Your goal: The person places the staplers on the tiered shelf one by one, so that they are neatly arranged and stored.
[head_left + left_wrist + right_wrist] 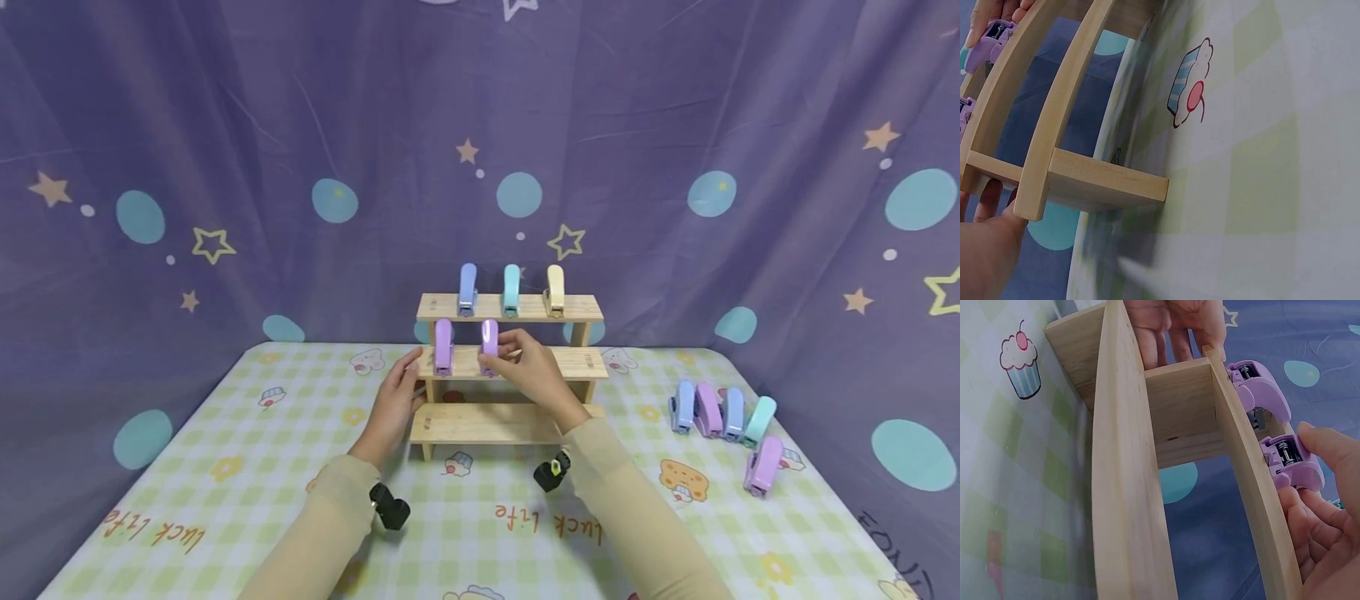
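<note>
A three-step wooden display rack (480,423) stands on the table. At its left end, my left hand (393,402) holds the side near the middle step, its fingers partly hidden behind the wood in the left wrist view. My right hand (534,367) pinches a purple mini stapler (489,337) between thumb and fingers on the middle step. To the left of it, another purple stapler (443,346) stands upright on the same board. In the right wrist view, the pinched stapler (1291,464) has its base against the board's edge.
Along the top step stand a blue stapler (467,289), a teal stapler (511,290) and a cream stapler (555,290). Several more staplers, among them a purple one (763,467), sit on the checked tablecloth (247,467) at right. A purple curtain (420,100) hangs behind.
</note>
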`<control>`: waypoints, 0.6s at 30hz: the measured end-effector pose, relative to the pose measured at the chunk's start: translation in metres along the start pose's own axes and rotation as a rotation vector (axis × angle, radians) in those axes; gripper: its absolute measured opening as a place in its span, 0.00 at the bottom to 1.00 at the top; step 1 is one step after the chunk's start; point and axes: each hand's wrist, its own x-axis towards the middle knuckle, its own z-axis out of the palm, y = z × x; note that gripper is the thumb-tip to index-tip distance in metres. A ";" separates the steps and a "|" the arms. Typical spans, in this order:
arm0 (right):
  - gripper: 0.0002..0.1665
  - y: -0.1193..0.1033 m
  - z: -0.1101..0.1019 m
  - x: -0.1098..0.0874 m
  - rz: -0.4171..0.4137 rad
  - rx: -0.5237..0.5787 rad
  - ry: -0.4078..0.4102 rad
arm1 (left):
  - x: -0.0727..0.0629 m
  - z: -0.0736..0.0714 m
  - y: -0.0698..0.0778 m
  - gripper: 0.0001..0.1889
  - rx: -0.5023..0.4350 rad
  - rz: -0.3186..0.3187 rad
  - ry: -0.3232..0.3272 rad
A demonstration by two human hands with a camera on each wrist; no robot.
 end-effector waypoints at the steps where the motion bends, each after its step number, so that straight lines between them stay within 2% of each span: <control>1: 0.29 0.000 0.000 0.000 0.002 0.001 -0.002 | 0.000 0.000 0.000 0.25 -0.003 0.002 -0.001; 18: 0.30 -0.003 0.001 -0.002 -0.001 -0.004 -0.009 | -0.002 0.001 0.002 0.25 0.010 -0.004 0.010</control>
